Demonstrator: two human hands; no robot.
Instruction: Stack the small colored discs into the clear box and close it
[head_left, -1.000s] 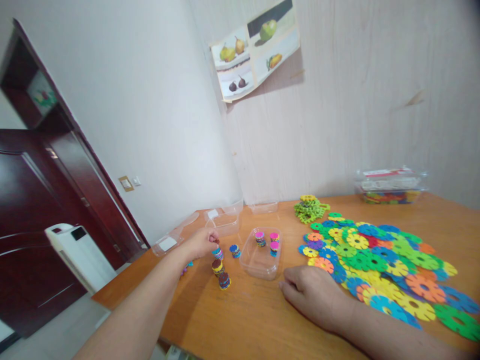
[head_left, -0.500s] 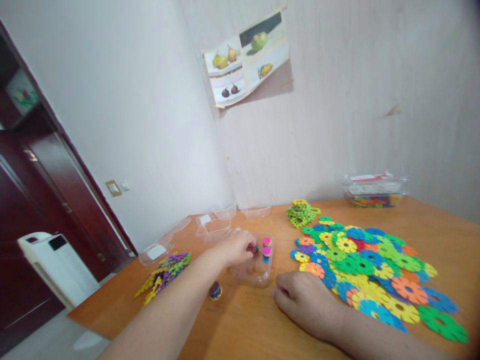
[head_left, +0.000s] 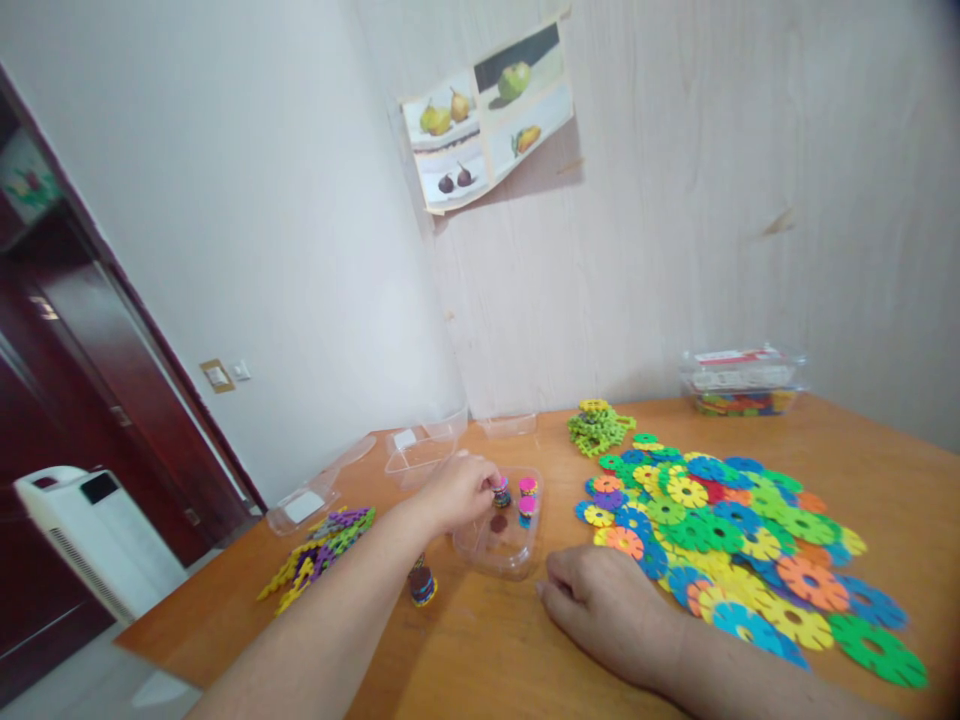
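My left hand (head_left: 466, 492) reaches over a clear plastic tray (head_left: 519, 562). Its thumb and fingers are pinched at a short stack of small discs (head_left: 502, 495) standing in the tray, pink near the top. Two more pink-topped stacks (head_left: 528, 507) stand to the right of it. On the tray floor lies a dark brown spot, perhaps a disc (head_left: 499, 524). A brown-topped stack (head_left: 422, 585) is on the table beside my left forearm. My right hand (head_left: 600, 605) rests on the table in front of the tray, fingers curled with nothing visible in them.
Colourful notched plastic discs (head_left: 720, 540) spread over the right side. Green interlocking pieces (head_left: 598, 430) are heaped behind them. A lidded clear box (head_left: 742, 382) stands at the wall. Purple and yellow pieces (head_left: 322, 550) lie left, near clear containers (head_left: 424, 450).
My left hand has shifted slightly left, and more of the stack at its fingertips shows, with pink on top. A brown spot on the tray floor is now visible. My right hand stays put.
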